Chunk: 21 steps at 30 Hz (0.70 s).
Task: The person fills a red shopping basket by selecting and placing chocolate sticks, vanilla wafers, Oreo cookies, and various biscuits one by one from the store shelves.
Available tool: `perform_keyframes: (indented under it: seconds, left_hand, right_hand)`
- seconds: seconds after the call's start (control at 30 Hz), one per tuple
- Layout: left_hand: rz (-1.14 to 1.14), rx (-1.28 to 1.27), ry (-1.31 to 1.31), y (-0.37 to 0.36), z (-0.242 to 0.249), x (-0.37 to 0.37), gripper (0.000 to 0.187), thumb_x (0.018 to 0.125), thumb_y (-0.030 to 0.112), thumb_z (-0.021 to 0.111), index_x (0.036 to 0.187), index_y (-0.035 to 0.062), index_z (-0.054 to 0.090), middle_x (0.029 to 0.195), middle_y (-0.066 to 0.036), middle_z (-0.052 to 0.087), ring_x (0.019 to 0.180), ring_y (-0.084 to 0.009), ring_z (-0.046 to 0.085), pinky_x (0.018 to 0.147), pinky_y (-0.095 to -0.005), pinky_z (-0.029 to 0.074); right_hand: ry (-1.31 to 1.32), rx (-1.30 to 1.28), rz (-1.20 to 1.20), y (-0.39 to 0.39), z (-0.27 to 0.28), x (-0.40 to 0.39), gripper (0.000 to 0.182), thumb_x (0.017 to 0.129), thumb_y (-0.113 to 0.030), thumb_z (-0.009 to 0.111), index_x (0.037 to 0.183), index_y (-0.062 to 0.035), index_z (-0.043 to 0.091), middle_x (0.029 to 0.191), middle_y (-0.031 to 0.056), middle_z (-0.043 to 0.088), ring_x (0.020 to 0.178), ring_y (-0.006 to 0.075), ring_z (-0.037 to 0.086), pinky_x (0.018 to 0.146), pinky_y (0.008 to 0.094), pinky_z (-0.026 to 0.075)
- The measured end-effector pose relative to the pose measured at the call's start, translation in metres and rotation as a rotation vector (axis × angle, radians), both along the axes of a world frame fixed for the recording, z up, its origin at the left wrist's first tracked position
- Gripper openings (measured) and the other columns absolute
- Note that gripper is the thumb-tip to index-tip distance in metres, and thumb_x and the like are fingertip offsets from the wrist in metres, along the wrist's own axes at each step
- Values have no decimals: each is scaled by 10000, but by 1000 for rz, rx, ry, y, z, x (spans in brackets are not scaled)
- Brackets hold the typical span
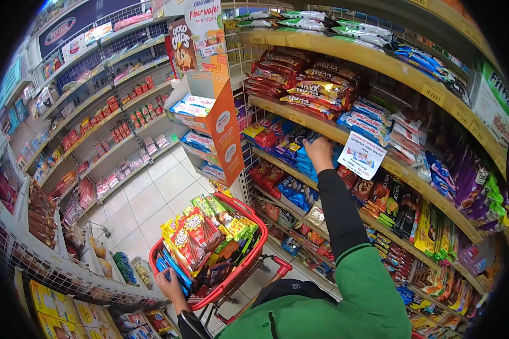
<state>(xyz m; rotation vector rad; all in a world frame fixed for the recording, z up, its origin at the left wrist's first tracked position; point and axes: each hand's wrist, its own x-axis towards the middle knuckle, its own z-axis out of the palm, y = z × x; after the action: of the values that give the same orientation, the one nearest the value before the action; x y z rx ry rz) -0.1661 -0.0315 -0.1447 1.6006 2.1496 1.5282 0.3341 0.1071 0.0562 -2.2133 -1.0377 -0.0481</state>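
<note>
Reaching into the shelf on the right, my right hand [319, 152] is at a row of blue snack packs [304, 164], with its fingers partly hidden among them. My left hand [170, 287] is at the left edge of a red shopping basket [259, 243], its fingers curled against blue packs [177, 270] inside. Red and yellow snack packs [193, 237] and green and yellow packs [232, 220] fill the basket, which sits on a cart with a red handle [277, 271].
An orange cardboard display [227, 135] with wafer packs stands beyond the basket. A price sign [362, 155] hangs from the shelf edge near my right forearm. Stocked shelves curve along the left, and a white wire rack [96, 288] stands at the lower left. Tiled floor [141, 198] shows between.
</note>
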Motion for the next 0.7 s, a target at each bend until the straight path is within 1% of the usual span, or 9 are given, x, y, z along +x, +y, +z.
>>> perform_keyframes:
  seconds: [0.03, 0.17, 0.27, 0.37, 0.47, 0.5, 0.6, 0.67, 0.7]
  left_hand:
    - [3, 2, 2, 0, -1, 0, 153, 749, 169, 583, 766, 18, 565, 775, -101, 528, 774, -244, 483, 705, -333, 374]
    - [18, -3, 5, 1, -1, 0, 158, 747, 177, 585, 758, 20, 569, 774, -104, 527, 767, -247, 483, 697, -339, 378]
    - [22, -5, 14, 2, -5, -3, 160, 749, 182, 584, 754, 22, 572, 773, -107, 527, 763, -251, 483, 693, -345, 381]
    - [27, -17, 5, 2, -4, -3, 160, 750, 184, 582, 758, 24, 572, 770, -107, 526, 765, -251, 483, 693, -345, 380]
    - [29, -28, 0, 2, -3, -2, 161, 753, 185, 579, 762, 25, 571, 771, -105, 524, 767, -248, 480, 696, -342, 377]
    - [30, -38, -5, 2, -1, 0, 162, 754, 185, 577, 762, 24, 570, 772, -104, 523, 768, -247, 478, 697, -341, 376]
    - [21, -36, -3, 2, -2, 1, 162, 759, 183, 571, 759, 21, 563, 776, -99, 519, 767, -245, 474, 699, -338, 372]
    - [12, -27, 9, 1, 1, 2, 162, 761, 182, 569, 757, 20, 561, 777, -98, 518, 768, -246, 473, 700, -337, 371]
    - [13, -28, 20, 1, 2, 3, 160, 764, 179, 567, 758, 19, 562, 777, -99, 518, 773, -248, 474, 703, -337, 371]
  right_hand:
    - [-39, -57, -20, 11, -8, 6, 568, 721, -379, 598, 1006, 99, 483, 949, 270, 546, 924, 363, 530, 774, 423, 428]
    - [31, -226, 34, 9, 5, 5, 498, 703, -343, 606, 1027, 26, 526, 1028, 192, 551, 947, 335, 535, 788, 411, 430]
    - [41, -215, 43, 12, 5, 8, 499, 686, -311, 603, 1057, 11, 515, 1046, 202, 537, 947, 345, 528, 806, 389, 425]
    - [-109, -30, -2, 15, -9, 18, 477, 656, -252, 613, 1038, 18, 519, 1051, 210, 529, 951, 355, 516, 823, 370, 417]
    - [68, 186, 3, -2, 3, 11, 443, 630, -178, 617, 1010, 28, 521, 1056, 235, 513, 974, 359, 496, 838, 375, 404]
    - [70, 267, -68, 0, -6, 7, 403, 610, -125, 635, 963, 38, 527, 957, 229, 554, 885, 321, 552, 773, 361, 433]
    - [496, 344, 300, -35, -17, -21, 354, 623, -113, 641, 925, 39, 534, 835, 174, 592, 740, 258, 590, 662, 323, 454]
    - [759, 428, 446, -48, -48, -47, 229, 673, -80, 621, 865, 21, 548, 743, 100, 594, 628, 195, 583, 566, 274, 439]
    - [909, 489, 530, -59, -56, -66, 189, 714, -68, 593, 876, 14, 540, 740, 90, 587, 629, 187, 586, 554, 265, 447]
